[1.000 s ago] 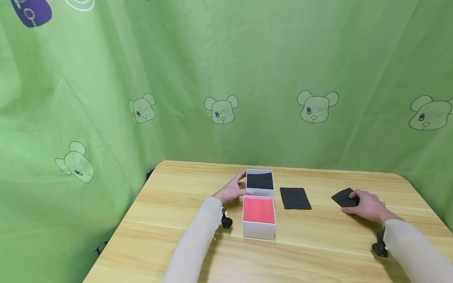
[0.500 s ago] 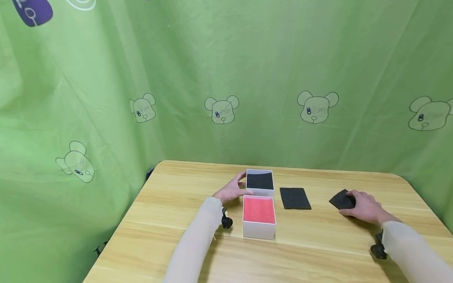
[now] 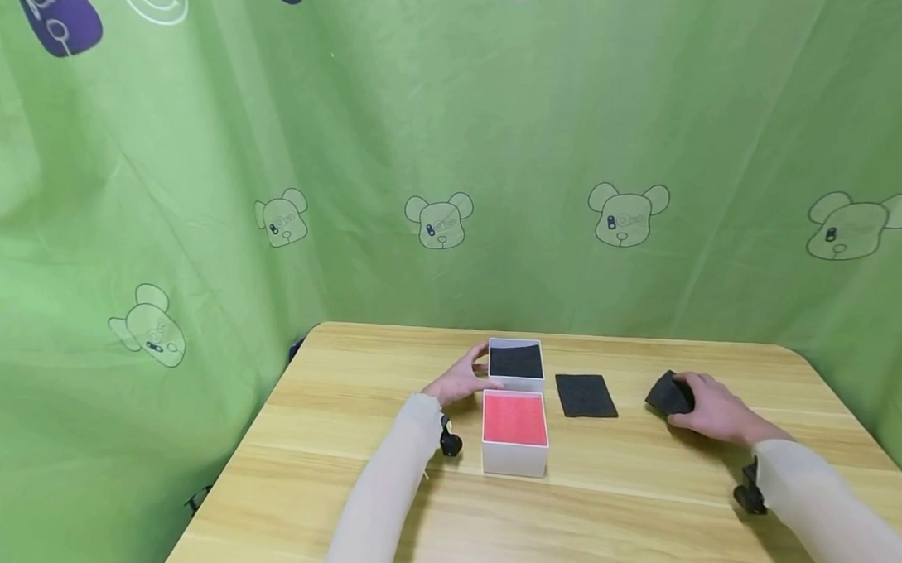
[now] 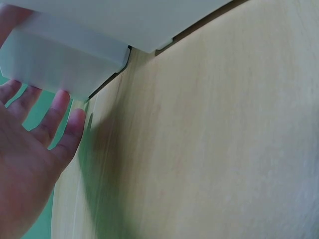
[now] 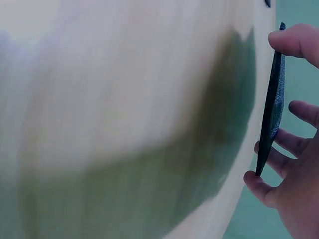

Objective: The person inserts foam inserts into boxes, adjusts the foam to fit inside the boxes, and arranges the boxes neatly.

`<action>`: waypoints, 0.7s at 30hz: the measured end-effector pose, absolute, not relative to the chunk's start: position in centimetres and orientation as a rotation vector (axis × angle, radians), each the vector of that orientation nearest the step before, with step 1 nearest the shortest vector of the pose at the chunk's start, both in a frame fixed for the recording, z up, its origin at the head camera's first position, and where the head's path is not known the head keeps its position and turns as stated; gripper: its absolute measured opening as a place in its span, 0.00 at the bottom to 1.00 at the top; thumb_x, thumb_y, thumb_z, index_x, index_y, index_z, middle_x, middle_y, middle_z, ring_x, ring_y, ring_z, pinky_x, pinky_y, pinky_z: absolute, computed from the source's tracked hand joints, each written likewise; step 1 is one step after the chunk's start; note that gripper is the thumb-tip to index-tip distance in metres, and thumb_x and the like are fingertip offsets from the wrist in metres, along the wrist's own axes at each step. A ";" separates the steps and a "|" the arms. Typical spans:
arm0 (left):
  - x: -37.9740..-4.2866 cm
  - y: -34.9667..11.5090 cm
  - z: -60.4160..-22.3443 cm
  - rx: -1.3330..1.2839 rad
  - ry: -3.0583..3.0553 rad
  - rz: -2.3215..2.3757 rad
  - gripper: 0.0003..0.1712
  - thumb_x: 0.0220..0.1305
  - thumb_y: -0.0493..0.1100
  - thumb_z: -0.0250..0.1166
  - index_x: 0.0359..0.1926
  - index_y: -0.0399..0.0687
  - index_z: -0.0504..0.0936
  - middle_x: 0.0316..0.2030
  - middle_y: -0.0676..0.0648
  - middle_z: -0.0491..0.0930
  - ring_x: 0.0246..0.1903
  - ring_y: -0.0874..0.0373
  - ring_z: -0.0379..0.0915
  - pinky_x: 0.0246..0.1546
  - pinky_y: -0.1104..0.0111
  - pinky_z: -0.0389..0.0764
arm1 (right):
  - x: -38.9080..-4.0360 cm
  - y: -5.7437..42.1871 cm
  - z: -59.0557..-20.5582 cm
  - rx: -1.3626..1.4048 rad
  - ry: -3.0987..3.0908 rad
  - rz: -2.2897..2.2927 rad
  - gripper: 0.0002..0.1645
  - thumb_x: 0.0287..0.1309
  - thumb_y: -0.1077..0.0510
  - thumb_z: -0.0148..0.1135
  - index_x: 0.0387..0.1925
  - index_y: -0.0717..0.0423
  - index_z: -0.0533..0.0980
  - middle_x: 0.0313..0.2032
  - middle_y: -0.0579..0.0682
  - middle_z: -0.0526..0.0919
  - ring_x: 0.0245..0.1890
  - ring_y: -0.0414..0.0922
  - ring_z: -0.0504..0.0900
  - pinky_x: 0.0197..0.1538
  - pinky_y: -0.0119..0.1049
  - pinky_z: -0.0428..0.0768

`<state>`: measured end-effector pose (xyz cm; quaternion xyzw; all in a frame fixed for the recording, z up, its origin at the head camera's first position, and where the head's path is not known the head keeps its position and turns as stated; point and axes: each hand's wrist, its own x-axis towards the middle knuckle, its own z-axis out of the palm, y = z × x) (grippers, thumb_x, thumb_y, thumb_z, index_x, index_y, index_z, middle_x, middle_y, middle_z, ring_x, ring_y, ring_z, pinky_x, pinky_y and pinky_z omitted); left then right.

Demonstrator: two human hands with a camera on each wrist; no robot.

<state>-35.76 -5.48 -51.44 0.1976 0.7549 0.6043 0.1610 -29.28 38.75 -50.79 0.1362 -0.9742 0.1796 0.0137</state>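
Note:
My left hand (image 3: pixel 458 382) holds the far white box (image 3: pixel 518 384) from its left side, the thumb at the near side and fingers round the back. Black foam-like material (image 3: pixel 516 362) lies inside that box. In the left wrist view, fingertips (image 4: pixel 61 97) meet the box wall. Off to the right, my right hand (image 3: pixel 717 412) grips a black foam-like sheet (image 3: pixel 669 393) by its edges, raised over the table. The right wrist view shows this sheet (image 5: pixel 272 99) edge-on between thumb and fingers. Another flat black square sheet (image 3: pixel 586 396) lies between the boxes and the right hand.
Directly in front of the far box stands a second white box (image 3: pixel 514 460) with a red sheet (image 3: pixel 516 420) inside. Both rest on a wooden table (image 3: pixel 599 519). A green curtain (image 3: pixel 526 267) hangs behind the table and along its left side.
The right hand has moved slightly left with its black sheet, which has turned and tilted up. The left hand and both boxes keep their places.

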 end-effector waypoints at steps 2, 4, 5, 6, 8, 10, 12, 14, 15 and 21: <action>-35.7 -5.5 -51.4 0.561 2.156 1.722 0.54 0.53 0.34 0.70 0.74 0.49 0.46 0.71 0.47 0.52 0.63 0.47 0.60 0.60 0.60 0.67 | -29.4 38.2 -50.3 0.443 -3.019 0.561 0.53 0.44 0.44 0.72 0.62 0.72 0.59 0.54 0.78 0.63 0.50 0.71 0.66 0.44 0.67 0.69; -35.7 -5.4 -51.4 0.563 2.159 1.719 0.54 0.54 0.34 0.70 0.74 0.49 0.46 0.71 0.47 0.52 0.63 0.48 0.60 0.60 0.60 0.67 | -29.5 37.6 -49.7 0.468 -2.994 0.566 0.52 0.44 0.46 0.72 0.62 0.72 0.60 0.54 0.77 0.64 0.49 0.69 0.68 0.44 0.65 0.70; -35.7 -5.4 -51.4 0.565 2.157 1.719 0.54 0.54 0.35 0.70 0.74 0.49 0.46 0.71 0.46 0.52 0.63 0.48 0.60 0.60 0.60 0.67 | -29.5 37.2 -49.3 0.481 -2.984 0.568 0.51 0.44 0.47 0.72 0.62 0.72 0.60 0.53 0.77 0.64 0.48 0.69 0.68 0.44 0.64 0.71; -35.7 -5.5 -51.4 0.565 2.157 1.716 0.55 0.54 0.35 0.70 0.74 0.49 0.45 0.71 0.46 0.52 0.64 0.48 0.59 0.61 0.59 0.66 | -29.6 36.9 -49.1 0.495 -2.971 0.568 0.50 0.44 0.48 0.72 0.62 0.72 0.60 0.54 0.76 0.64 0.48 0.67 0.69 0.44 0.62 0.71; -35.6 -5.4 -51.4 0.568 2.154 1.715 0.55 0.54 0.35 0.70 0.74 0.49 0.45 0.71 0.46 0.52 0.64 0.48 0.59 0.61 0.59 0.66 | -29.7 36.3 -48.4 0.528 -2.946 0.576 0.49 0.45 0.49 0.72 0.62 0.71 0.61 0.54 0.75 0.65 0.48 0.65 0.69 0.44 0.60 0.72; -35.6 -5.5 -51.4 0.574 2.145 1.722 0.54 0.54 0.35 0.70 0.74 0.49 0.45 0.71 0.46 0.52 0.64 0.47 0.59 0.61 0.59 0.66 | -29.8 35.5 -47.7 0.555 -2.926 0.591 0.49 0.45 0.50 0.72 0.62 0.71 0.61 0.55 0.74 0.65 0.48 0.64 0.69 0.45 0.59 0.72; -35.7 -5.5 -51.4 0.578 2.144 1.724 0.54 0.54 0.35 0.70 0.74 0.49 0.45 0.71 0.46 0.52 0.64 0.47 0.59 0.61 0.59 0.66 | -30.0 34.7 -47.0 0.579 -2.911 0.603 0.49 0.45 0.51 0.72 0.63 0.70 0.60 0.56 0.73 0.64 0.49 0.64 0.69 0.47 0.59 0.71; -35.7 -5.5 -51.4 0.579 2.143 1.728 0.54 0.54 0.35 0.70 0.74 0.49 0.45 0.71 0.46 0.52 0.64 0.47 0.59 0.61 0.58 0.66 | -30.2 34.0 -46.5 0.596 -2.900 0.598 0.49 0.45 0.51 0.72 0.64 0.69 0.60 0.57 0.72 0.65 0.51 0.64 0.68 0.49 0.60 0.70; -35.7 -5.5 -51.4 0.580 2.143 1.729 0.54 0.54 0.35 0.70 0.74 0.49 0.45 0.71 0.46 0.52 0.64 0.47 0.59 0.61 0.58 0.66 | -30.3 33.6 -46.3 0.601 -2.894 0.590 0.49 0.45 0.51 0.72 0.64 0.68 0.60 0.57 0.71 0.65 0.52 0.64 0.68 0.50 0.61 0.70; -35.6 -5.5 -51.4 0.570 2.156 1.721 0.54 0.53 0.35 0.70 0.74 0.49 0.46 0.70 0.46 0.53 0.64 0.47 0.59 0.61 0.59 0.66 | -30.8 31.7 -45.5 0.668 -2.860 0.568 0.49 0.45 0.50 0.72 0.64 0.67 0.61 0.57 0.69 0.66 0.53 0.65 0.68 0.53 0.64 0.68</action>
